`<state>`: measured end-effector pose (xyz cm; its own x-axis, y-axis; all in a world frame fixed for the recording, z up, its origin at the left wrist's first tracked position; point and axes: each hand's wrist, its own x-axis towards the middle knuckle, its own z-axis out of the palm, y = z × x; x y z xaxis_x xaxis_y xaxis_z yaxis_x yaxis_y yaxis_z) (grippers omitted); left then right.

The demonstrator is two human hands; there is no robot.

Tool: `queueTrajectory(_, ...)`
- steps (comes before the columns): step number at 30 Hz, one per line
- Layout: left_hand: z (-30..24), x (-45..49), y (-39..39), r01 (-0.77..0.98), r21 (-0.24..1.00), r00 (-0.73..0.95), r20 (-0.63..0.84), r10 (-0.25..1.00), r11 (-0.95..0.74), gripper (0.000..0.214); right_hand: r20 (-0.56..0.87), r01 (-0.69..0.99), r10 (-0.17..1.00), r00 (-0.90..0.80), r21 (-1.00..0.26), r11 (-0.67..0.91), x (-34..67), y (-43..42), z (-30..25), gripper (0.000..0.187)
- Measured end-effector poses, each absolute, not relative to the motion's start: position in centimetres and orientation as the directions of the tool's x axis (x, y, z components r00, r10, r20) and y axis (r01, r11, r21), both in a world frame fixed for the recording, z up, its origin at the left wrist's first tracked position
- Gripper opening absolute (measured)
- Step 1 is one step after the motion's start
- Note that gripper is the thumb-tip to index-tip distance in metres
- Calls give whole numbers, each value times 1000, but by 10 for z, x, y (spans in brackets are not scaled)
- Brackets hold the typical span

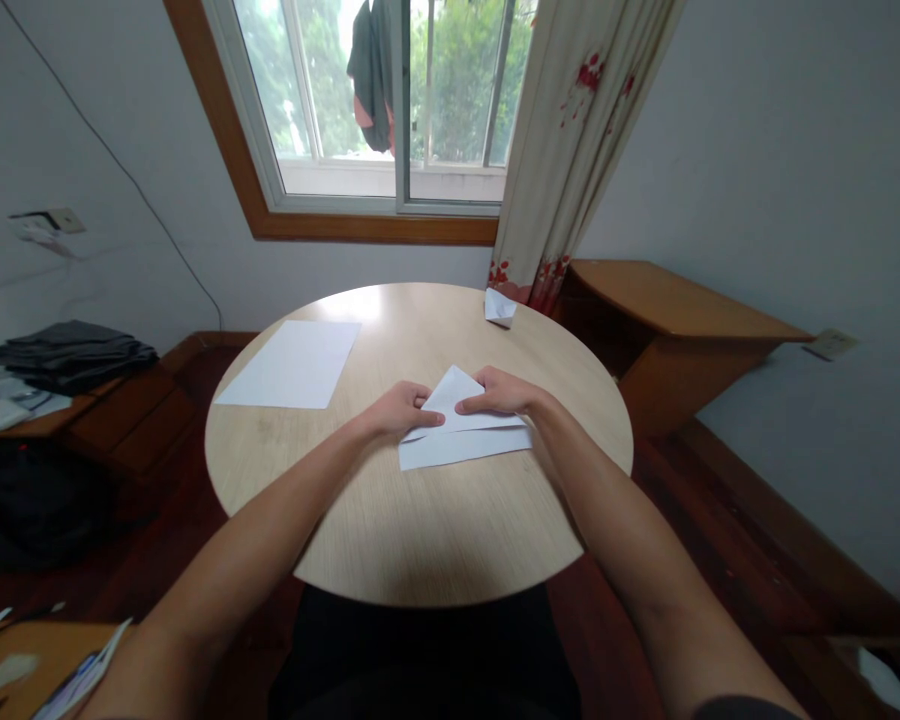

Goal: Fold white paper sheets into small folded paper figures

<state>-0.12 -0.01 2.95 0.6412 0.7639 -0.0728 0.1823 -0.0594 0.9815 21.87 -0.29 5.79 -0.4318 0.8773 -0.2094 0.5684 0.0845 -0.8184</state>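
Note:
A white sheet of paper [465, 452], folded to a point at its far end with a flat strip along the near side, lies between my hands at the middle of the round table [390, 540]. My left hand [405, 408] grips its left slanted edge, thumb on top and fingers curled at the side. On the right slanted edge, my right hand [499, 390] pinches the paper the same way, its thumb pressed on the upper face. The fingers beneath the paper are partly hidden.
A flat white sheet [292, 365] lies at the table's left. Near the far right edge stands a small folded paper piece [500, 308]. Beyond are a window, a patterned curtain [562, 130] and a wooden desk [690, 305]. Dark folded cloth [71, 353] is stacked at the left.

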Motion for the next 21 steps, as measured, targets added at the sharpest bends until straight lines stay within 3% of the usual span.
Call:
queueTrajectory(4,29,-1,0,196,970,650,-20,760,-142,37,-192,583,865,-464,-801,136,215,-2,55,32)
queueTrajectory(7,27,3,1,213,952,563,64,824,-220,41,-198,574,836,-512,-803,161,210,-1,51,30)
queueTrajectory(11,25,6,3,206,945,438,142,887,-253,42,-222,560,819,-529,-817,140,204,-2,47,29)
queueTrajectory(21,28,7,2,216,922,340,238,910,-321,35,-237,480,786,-570,-873,84,199,-4,42,28)
